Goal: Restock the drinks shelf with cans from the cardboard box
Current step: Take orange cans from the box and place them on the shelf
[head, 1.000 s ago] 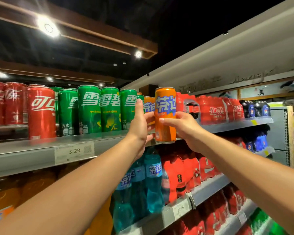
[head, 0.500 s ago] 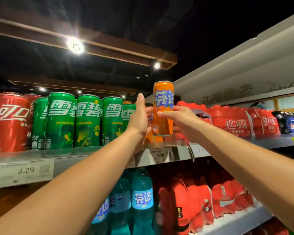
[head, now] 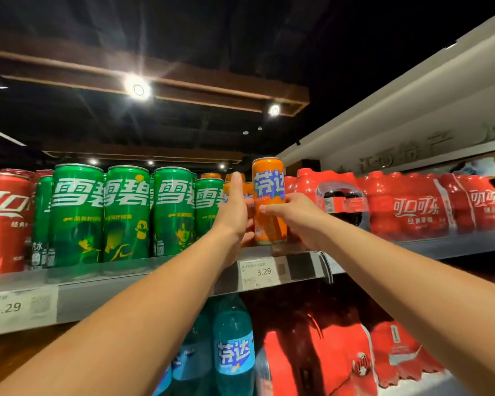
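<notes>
Room: dim shop aisle, dark ceiling with wooden beams, spot lamps (head: 137,88) blazing at upper centre.
Shelf: grey metal shelf (head: 143,284) running right across mid frame. It has a smooth front lip, and a price tag (head: 256,274) reading 3.29 is clipped just under the hands.
Orange can: tall, slim, glossy orange can (head: 269,201) with blue-and-white lettering, upright at centre frame, base right at the shelf's front edge.
Right hand: the right hand (head: 297,218) has it, thumb across the front and fingers clamped round the right side.
Left hand: the left hand (head: 233,212) is against the can's left side, thumb straight up. The fingers are mostly hidden, so I can't tell if they wrap.
On the shelf: green cans (head: 77,212) in a row left of the hands, red cans (head: 3,221) at far left, spare orange cans (head: 210,176) behind the left hand, shrink-wrapped red packs (head: 412,207) to the right.
Below the shelf: blue bottles (head: 233,352) and crinkly lower packs (head: 312,352).
</notes>
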Tool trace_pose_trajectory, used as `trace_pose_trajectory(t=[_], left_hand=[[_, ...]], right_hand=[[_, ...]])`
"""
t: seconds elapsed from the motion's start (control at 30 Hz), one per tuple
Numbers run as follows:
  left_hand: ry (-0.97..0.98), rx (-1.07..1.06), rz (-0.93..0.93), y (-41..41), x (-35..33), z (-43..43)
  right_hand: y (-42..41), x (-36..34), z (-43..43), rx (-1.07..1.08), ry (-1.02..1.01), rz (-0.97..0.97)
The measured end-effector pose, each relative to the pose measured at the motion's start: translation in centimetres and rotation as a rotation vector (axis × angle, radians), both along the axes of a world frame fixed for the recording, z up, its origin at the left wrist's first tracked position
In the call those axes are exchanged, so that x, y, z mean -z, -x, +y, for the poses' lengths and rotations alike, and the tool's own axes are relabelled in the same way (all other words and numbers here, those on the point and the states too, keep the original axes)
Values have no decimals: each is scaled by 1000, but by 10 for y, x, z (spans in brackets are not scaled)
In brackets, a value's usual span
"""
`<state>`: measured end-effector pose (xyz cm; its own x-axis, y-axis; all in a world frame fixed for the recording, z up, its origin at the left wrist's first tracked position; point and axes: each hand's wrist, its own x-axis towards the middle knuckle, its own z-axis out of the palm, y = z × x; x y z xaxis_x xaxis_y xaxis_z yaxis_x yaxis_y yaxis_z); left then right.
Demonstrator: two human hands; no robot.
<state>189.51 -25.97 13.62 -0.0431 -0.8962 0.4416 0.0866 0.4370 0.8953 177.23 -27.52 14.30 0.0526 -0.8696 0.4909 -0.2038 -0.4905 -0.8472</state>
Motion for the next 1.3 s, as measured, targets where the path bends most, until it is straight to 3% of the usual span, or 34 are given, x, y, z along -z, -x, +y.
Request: trace_pose_trajectory(t=[0.53, 1.0, 1.13, 1.3], left_hand=[[-34, -25, -78, -3, -1, -23], [-32, -3, -53, -3, -3, -34], [-97, 17, -73, -5, -3, -33], [-46, 1, -73, -4, -2, -31]], right_hand=[[-14, 9, 0, 168, -95, 50], [-21, 22, -3, 547, 53, 238], [-21, 20, 0, 564, 32, 284], [-19, 21, 0, 549, 49, 284]])
